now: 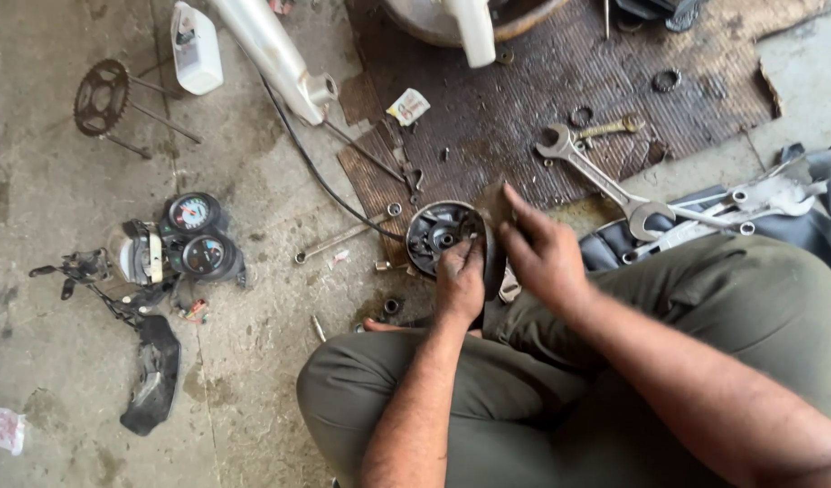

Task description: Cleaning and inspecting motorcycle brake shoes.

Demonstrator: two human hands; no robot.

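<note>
A round, dark metal brake drum plate [436,233] stands tilted on its edge on the floor just in front of my knees. My left hand [459,280] grips its lower right rim, fingers curled over the edge. My right hand [540,253] is pressed against the plate's right side, fingers pointing up along its back. Both hands are greasy. A black cable [316,172] runs from the plate up toward a silver fork leg [271,50].
Two large spanners [596,176] lie on a dark ribbed mat [542,99] at the back right. A slim spanner [343,237], small nuts and washers lie left of the plate. A speedometer cluster [185,244], a sprocket [101,97] and a white bottle [197,47] sit at left.
</note>
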